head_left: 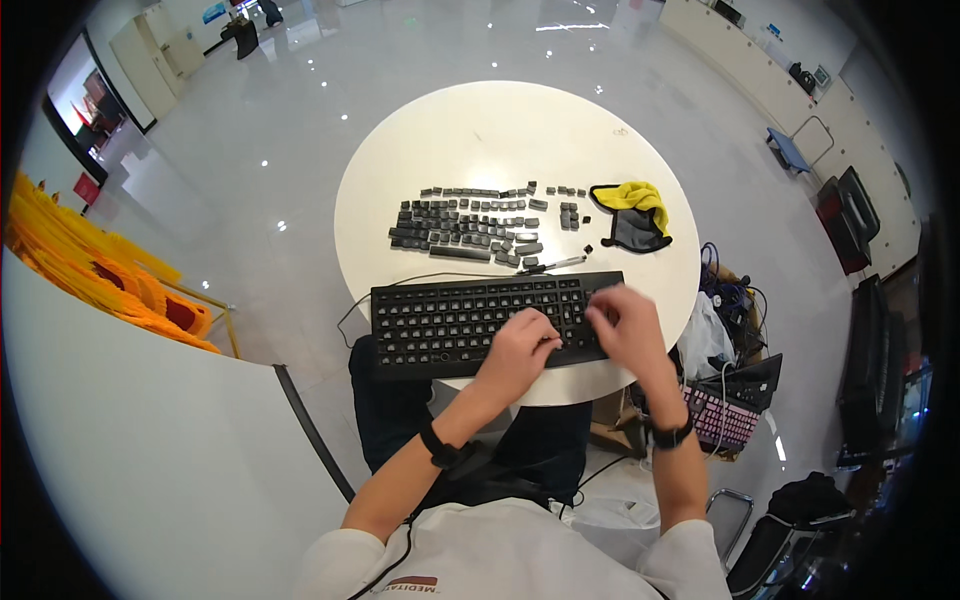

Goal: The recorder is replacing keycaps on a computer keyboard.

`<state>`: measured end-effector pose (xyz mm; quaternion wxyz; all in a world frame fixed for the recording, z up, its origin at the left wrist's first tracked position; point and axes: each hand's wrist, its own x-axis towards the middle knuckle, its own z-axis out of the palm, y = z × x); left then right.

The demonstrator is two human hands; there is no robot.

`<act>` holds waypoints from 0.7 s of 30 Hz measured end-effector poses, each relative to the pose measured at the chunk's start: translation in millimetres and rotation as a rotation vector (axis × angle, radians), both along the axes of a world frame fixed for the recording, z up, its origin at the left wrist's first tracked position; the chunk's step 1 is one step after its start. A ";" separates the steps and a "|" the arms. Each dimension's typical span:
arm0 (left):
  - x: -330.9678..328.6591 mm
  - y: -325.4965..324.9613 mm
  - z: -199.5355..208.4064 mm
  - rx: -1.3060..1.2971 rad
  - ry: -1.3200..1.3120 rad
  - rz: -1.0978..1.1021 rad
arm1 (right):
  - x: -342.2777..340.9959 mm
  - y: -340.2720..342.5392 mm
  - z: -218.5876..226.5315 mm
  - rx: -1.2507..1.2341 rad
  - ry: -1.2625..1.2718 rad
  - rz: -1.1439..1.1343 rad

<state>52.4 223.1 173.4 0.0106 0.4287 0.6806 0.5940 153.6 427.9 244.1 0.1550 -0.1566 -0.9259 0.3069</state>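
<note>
A black full-size keyboard [440,318] lies near the table's front edge, its key positions showing small pale switches with no caps on most of them. My left hand [520,345] is over its right half, fingers curled and pinched together near the arrow keys. Above the number pad is my right hand [627,325], thumb and fingers closed; anything between them is too small or hidden to make out. Beyond the keyboard, loose dark keycaps [460,222] lie in rows like a keyboard layout. A pen [553,265] rests between the keycaps and the keyboard.
A yellow and grey cloth [638,228] lies right of the keycaps on the round white table [480,130]. The keyboard's cable [362,300] curls off the left edge. Right of the table stand a pink-keyed keyboard [722,415], a plastic bag [706,335] and tangled cables [735,280].
</note>
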 end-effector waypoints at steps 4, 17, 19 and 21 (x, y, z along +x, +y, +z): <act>-2.8 -6.9 -6.7 -0.038 -0.027 0.027 | 40.5 -62.2 -26.9 0.206 0.032 -0.154; 0.2 -9.4 -6.3 0.020 -0.070 0.002 | 24.6 -94.1 -52.3 -0.025 0.150 -0.413; 2.3 -10.2 -0.7 0.033 -0.116 -0.012 | 28.9 -88.3 -53.8 -0.330 0.178 -0.434; 8.7 -11.9 8.4 0.102 -0.361 -0.089 | 32.6 -86.3 -52.8 -0.704 0.283 -0.361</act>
